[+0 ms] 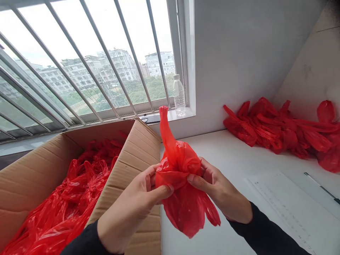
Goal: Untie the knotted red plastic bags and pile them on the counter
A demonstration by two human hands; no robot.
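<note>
A red plastic bag [183, 166], gathered and crumpled, is held up between both hands over the white table. My left hand [143, 193] grips its left side, the thumb pressed on the front and the other fingers partly hidden behind. On the right side my right hand [209, 184] pinches the bag with its thumb in front. One twisted end of the bag points upward, while loose flaps hang below the hands. Close by on the left stands an open cardboard box [132, 156] filled with more red plastic bags [71, 198].
Along the wall at the back right lies a heap of red plastic bags [281, 127]. A paper sheet [281, 205] and a pen [321, 187] lie on the white table [207, 148]. On the sill of the barred window stands a clear bottle [179, 95].
</note>
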